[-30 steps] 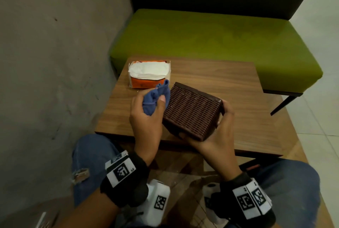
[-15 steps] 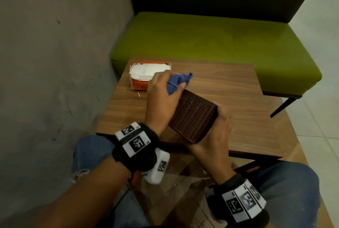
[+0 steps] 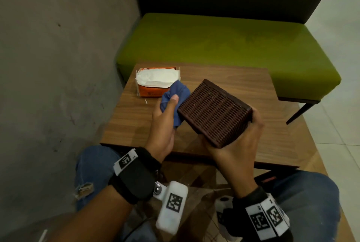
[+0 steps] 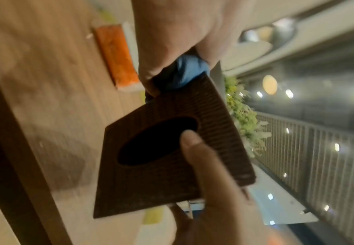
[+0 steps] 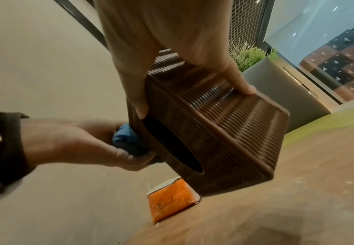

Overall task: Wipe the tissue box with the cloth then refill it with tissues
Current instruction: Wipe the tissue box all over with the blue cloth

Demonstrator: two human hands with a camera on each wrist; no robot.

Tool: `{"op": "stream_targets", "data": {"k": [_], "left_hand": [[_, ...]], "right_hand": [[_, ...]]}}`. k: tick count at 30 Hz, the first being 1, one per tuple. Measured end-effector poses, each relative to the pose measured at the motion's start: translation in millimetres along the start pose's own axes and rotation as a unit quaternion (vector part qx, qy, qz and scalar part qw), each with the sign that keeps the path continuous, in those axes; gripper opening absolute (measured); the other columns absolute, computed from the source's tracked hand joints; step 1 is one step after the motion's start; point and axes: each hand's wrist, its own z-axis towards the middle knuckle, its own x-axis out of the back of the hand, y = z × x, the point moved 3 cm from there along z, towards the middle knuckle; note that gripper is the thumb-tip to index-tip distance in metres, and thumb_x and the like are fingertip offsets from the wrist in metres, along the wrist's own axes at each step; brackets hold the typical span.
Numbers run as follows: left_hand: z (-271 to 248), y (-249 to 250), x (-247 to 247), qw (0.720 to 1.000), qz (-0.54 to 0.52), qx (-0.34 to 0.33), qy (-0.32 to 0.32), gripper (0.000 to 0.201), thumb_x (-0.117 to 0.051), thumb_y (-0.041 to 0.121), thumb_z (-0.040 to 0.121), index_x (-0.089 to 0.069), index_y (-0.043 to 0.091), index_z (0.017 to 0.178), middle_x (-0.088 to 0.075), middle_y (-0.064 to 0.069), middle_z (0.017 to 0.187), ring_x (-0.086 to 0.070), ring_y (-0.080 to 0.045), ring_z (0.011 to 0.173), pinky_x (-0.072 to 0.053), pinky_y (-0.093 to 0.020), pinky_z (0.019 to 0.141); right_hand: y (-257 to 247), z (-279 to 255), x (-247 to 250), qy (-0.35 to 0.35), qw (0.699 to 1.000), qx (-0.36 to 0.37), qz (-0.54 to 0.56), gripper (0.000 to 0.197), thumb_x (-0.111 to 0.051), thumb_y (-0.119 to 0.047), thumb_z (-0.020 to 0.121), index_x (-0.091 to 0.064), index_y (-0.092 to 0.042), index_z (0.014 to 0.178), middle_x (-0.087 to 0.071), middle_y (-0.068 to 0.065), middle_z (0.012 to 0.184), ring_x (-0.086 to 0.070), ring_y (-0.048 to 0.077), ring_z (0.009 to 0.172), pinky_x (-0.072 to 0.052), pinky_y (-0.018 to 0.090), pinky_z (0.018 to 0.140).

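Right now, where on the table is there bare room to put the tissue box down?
The right half of the table is bare wood, from the bench side to the near edge. The far left corner is crowded: the orange tissue pack sits there, with the left hand and blue cloth just in front. The right hand holds the tissue box above the middle.

Both forearms reach forward side by side, each wrist strapped with a black band bearing printed markers. The left hand (image 3: 162, 124) has its fingers bunched and its thumb laid over what it clutches. The right hand (image 3: 236, 144) is turned palm up, fingers spread and curled upward, thumb pressed on the near face.
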Motion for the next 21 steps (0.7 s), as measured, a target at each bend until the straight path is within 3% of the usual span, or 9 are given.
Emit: {"op": "stream_targets", "data": {"k": [2,6,10,12,14,16,18,19,21], "left_hand": [[-6.1,-0.5,-4.6,0.999,-0.029,0.037,0.005,0.029,-0.046,0.019,0.097,-0.048,0.022,0.126,-0.061,-0.006,0.125,-0.062,-0.015,0.108,-0.052,-0.028,0.091],[-19.6,-1.6,-7.0,0.999,0.022,0.023,0.035,0.020,-0.051,0.019,0.095,-0.050,0.026,0.114,-0.060,-0.004,0.121,-0.060,-0.018,0.112,-0.046,-0.042,0.100],[-30.2,9.7,-0.1,0.995,0.092,0.046,0.007,0.009,-0.055,0.016,0.091,-0.059,0.024,0.093,-0.067,-0.007,0.102,-0.065,-0.023,0.101,-0.050,-0.051,0.092],[-19.3,14.3,15.7,0.968,0.149,0.063,0.194,0.013,-0.052,0.009,0.084,-0.063,0.007,0.079,-0.068,-0.016,0.074,-0.068,-0.029,0.068,-0.056,-0.041,0.072],[12.5,18.3,37.3,0.915,0.243,-0.056,0.316,0.025,-0.052,0.015,0.064,-0.058,-0.007,0.055,-0.057,-0.024,0.050,-0.053,-0.038,0.038,-0.051,-0.036,0.057],[25.4,25.8,45.0,0.855,0.371,0.006,0.362,0.032,-0.049,0.026,0.066,-0.057,0.002,0.047,-0.056,-0.018,0.046,-0.053,-0.032,0.037,-0.050,-0.032,0.052],[5.0,18.2,45.6,0.918,0.303,0.196,0.163,0.040,-0.056,0.049,0.079,-0.066,0.012,0.067,-0.066,-0.010,0.062,-0.062,-0.027,0.055,-0.053,-0.032,0.059],[11.2,5.9,39.3,0.929,0.262,0.260,0.024,0.048,-0.055,0.062,0.076,-0.066,0.015,0.081,-0.069,-0.008,0.070,-0.064,-0.024,0.060,-0.053,-0.033,0.058],[13.3,5.3,53.1,0.912,0.291,0.275,-0.091,0.066,-0.051,0.070,0.070,-0.061,0.014,0.104,-0.072,-0.011,0.078,-0.067,-0.023,0.059,-0.052,-0.029,0.046]], "right_hand": [[-2.1,0.6,-2.3,0.030,0.999,0.000,-0.011,0.104,-0.085,-0.037,0.057,-0.026,-0.007,0.137,-0.029,-0.003,0.128,-0.038,0.019,0.123,-0.038,0.033,0.103],[-2.9,9.9,-6.2,0.068,0.996,0.027,-0.055,0.101,-0.089,-0.025,0.056,-0.024,-0.016,0.133,-0.033,0.004,0.127,-0.029,0.010,0.118,-0.034,0.036,0.102],[2.1,17.2,-8.9,0.064,0.995,0.027,-0.068,0.099,-0.088,-0.023,0.056,-0.025,-0.016,0.133,-0.039,0.017,0.129,-0.035,0.024,0.120,-0.031,0.037,0.103],[10.0,16.9,-7.3,0.048,0.996,0.038,-0.064,0.099,-0.089,-0.022,0.057,-0.026,-0.015,0.133,-0.037,0.012,0.129,-0.036,0.024,0.119,-0.033,0.042,0.102],[17.0,11.1,-8.0,0.001,0.993,0.095,-0.063,0.095,-0.088,-0.019,0.060,-0.028,-0.010,0.133,-0.035,0.007,0.128,-0.038,0.025,0.120,-0.036,0.050,0.100],[22.9,1.8,-11.7,-0.065,0.983,0.160,-0.065,0.088,-0.083,-0.025,0.068,-0.029,-0.007,0.135,-0.035,0.010,0.134,-0.037,0.028,0.130,-0.033,0.054,0.105],[28.7,-3.9,-15.7,-0.119,0.972,0.190,-0.071,0.087,-0.079,-0.031,0.071,-0.027,-0.011,0.138,-0.031,0.010,0.141,-0.026,0.028,0.141,-0.026,0.057,0.113],[30.9,-5.2,-17.0,-0.144,0.968,0.193,-0.075,0.090,-0.081,-0.030,0.070,-0.026,-0.014,0.140,-0.030,0.008,0.144,-0.019,0.026,0.145,-0.021,0.061,0.114],[33.6,-6.4,-17.5,-0.184,0.957,0.205,-0.089,0.100,-0.086,-0.026,0.067,-0.020,-0.019,0.143,-0.029,0.005,0.146,-0.010,0.020,0.149,-0.012,0.068,0.112]]}}
